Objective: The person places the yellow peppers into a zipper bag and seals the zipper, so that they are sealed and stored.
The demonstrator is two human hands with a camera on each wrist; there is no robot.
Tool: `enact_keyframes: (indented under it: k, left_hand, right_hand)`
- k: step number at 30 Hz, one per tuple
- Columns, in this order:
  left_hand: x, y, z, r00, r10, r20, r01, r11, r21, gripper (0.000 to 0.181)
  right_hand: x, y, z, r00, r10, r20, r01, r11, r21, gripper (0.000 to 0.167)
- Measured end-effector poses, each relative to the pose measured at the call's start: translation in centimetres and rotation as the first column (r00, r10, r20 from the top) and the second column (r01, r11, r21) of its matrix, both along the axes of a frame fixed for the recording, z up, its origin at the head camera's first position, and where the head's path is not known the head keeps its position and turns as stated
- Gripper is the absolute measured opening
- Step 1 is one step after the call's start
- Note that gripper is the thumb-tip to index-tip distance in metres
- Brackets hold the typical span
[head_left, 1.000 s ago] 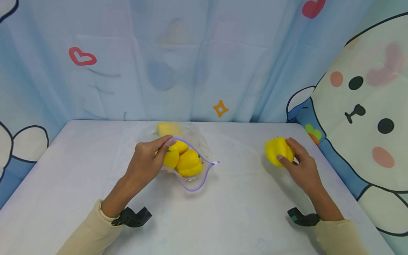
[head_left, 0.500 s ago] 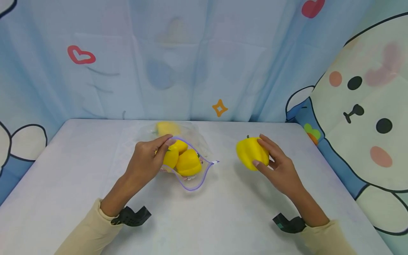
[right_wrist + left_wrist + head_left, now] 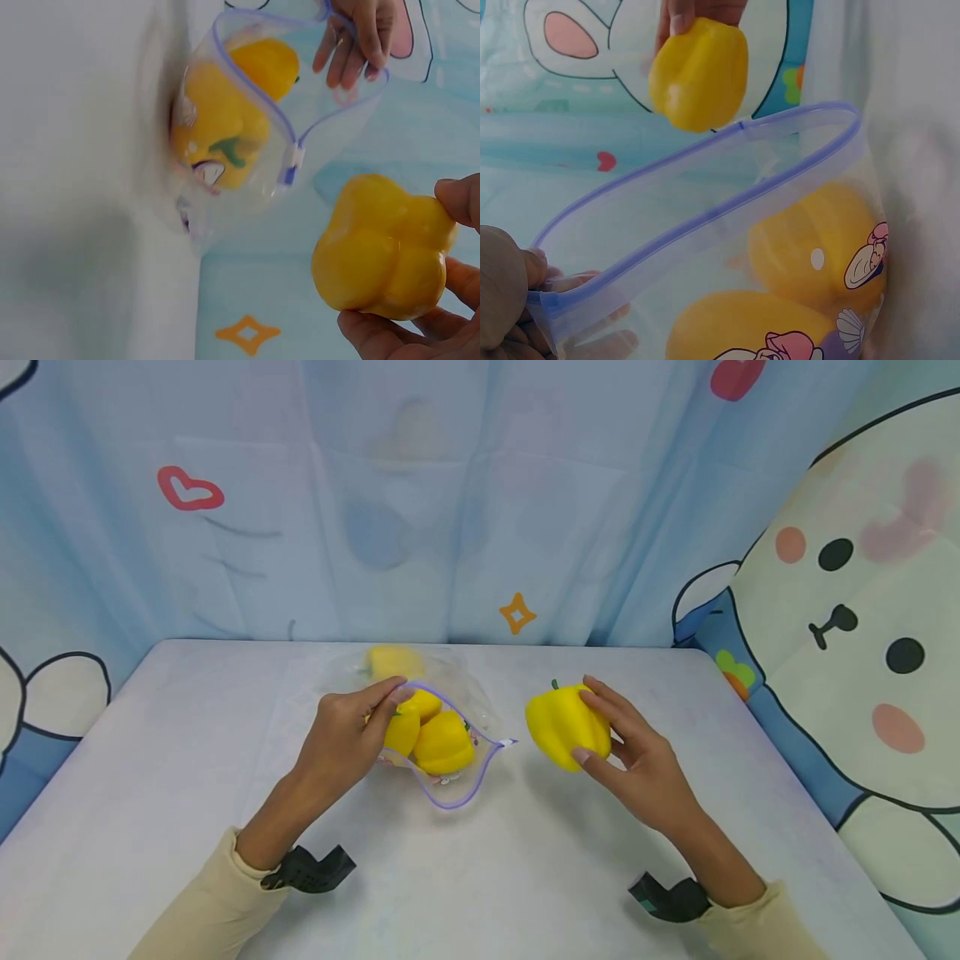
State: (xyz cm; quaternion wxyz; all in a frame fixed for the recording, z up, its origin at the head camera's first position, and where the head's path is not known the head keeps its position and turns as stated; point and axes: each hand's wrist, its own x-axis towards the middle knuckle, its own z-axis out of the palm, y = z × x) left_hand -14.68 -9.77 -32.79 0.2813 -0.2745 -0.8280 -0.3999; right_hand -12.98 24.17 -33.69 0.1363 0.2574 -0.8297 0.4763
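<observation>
A clear zip bag (image 3: 483, 710) with a purple rim lies toward the back of the table, its mouth gaping toward the front. Several yellow bell peppers (image 3: 444, 743) are inside it. My left hand (image 3: 348, 727) pinches the bag's rim at its left corner; the left wrist view shows the wide mouth (image 3: 697, 210) and cartoon prints on the plastic. To the right of the bag, my right hand (image 3: 637, 760) holds another yellow bell pepper (image 3: 564, 727) above the table, thumb on the near side and fingers behind. In the right wrist view this pepper (image 3: 382, 251) is apart from the bag.
The white tabletop (image 3: 480, 893) reaches back to a light blue curtain (image 3: 390, 527). A printed cartoon bear (image 3: 855, 635) covers the fabric at the right. A white slider (image 3: 294, 159) sits on the bag's rim. Black camera mounts (image 3: 311, 870) are strapped to both wrists.
My right hand has carried its bell pepper leftward from the right side of the table to near the bag. The left hand and the bag have stayed in place.
</observation>
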Motion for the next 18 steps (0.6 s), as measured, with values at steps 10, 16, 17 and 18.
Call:
enact_keyframes:
  k: [10,16,17,18]
  left_hand:
    - [0.0,-0.8,-0.3,1.0,0.02,-0.014,-0.02,1.0,0.003,0.025]
    - [-0.3,-0.2,-0.3,1.0,-0.022,0.022,0.022,1.0,-0.005,0.026]
    - [-0.3,-0.3,-0.3,1.0,-0.021,0.023,0.021,1.0,-0.006,0.026]
    - [-0.3,-0.4,-0.3,1.0,-0.014,0.021,0.014,1.0,-0.006,0.026]
  right_hand:
    - [0.9,-3.8,0.5,0.978,0.209,0.0,-0.209,0.977,-0.033,0.067]
    - [1.7,-4.9,0.3,0.947,0.319,-0.023,-0.32,0.945,-0.062,0.07]
    - [1.8,-5.2,0.2,0.937,0.349,-0.029,-0.351,0.934,-0.069,0.07]
    - [1.8,-5.6,0.1,0.923,0.383,-0.033,-0.384,0.92,-0.073,0.07]
